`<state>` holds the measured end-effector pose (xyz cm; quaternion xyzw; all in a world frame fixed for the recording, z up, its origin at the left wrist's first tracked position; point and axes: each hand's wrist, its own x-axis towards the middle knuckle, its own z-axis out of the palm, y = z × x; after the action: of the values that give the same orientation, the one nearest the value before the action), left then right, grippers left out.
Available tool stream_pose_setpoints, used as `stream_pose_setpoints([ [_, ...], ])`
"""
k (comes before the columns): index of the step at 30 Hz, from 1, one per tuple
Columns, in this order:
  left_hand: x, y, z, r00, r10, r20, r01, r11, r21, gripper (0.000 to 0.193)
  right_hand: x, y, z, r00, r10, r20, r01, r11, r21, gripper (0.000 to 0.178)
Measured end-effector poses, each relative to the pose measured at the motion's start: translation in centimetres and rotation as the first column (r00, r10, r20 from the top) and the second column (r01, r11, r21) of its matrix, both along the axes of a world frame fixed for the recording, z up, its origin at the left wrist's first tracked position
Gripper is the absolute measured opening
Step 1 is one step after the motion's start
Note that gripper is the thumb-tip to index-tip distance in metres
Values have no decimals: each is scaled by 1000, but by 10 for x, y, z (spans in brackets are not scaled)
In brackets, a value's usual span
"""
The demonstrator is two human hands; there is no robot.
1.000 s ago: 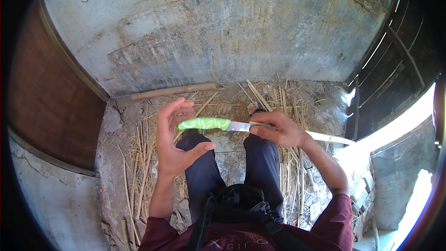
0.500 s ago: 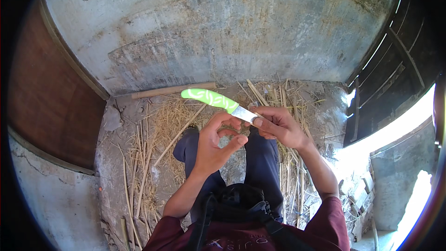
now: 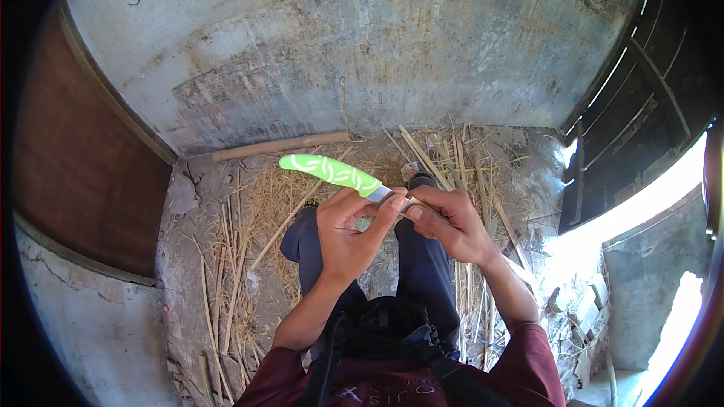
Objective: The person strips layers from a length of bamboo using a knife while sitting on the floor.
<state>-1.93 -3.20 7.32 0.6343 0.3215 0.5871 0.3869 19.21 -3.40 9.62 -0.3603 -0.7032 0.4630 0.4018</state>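
A knife (image 3: 332, 172) with a bright green, white-patterned handle is held up in front of me, handle pointing to the upper left. My left hand (image 3: 348, 235) pinches the flat of its blade between thumb and fingers, just past the handle. Close beside it, my right hand (image 3: 451, 224) grips the blade's far end with thumb and forefinger. Most of the blade is covered by fingers; whether anything else lies between them I cannot make out. Nothing holds the handle itself.
Straw (image 3: 275, 188) and split bamboo strips (image 3: 219, 286) litter the floor around my legs. A thicker bamboo pole (image 3: 283, 145) lies along the base of a stained wall (image 3: 362, 53). To the left is a brown door panel (image 3: 83, 151); rubble (image 3: 581, 313) lies at the lower right.
My left hand, open beside the blade before, has closed onto it. The knife has shifted slightly left and down, and my right hand has moved a little lower with it.
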Motion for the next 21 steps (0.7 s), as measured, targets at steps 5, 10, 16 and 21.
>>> stream_pose_setpoints([
  [5,4,-4,5,993,-115,17,115,993,4,57,2,-5,5,1000,-2,5,2,1000,17,28],
  [10,17,-4,-22,927,-338,162,369,901,-227,91,-3,-2,12,997,-28,-67,26,999,-27,27],
  [16,29,4,-59,895,-433,106,445,882,-157,69,-14,3,11,997,-75,-12,76,989,129,24],
  [21,35,2,-69,884,-462,75,466,854,-233,43,-11,14,8,972,-197,130,84,804,589,22],
])
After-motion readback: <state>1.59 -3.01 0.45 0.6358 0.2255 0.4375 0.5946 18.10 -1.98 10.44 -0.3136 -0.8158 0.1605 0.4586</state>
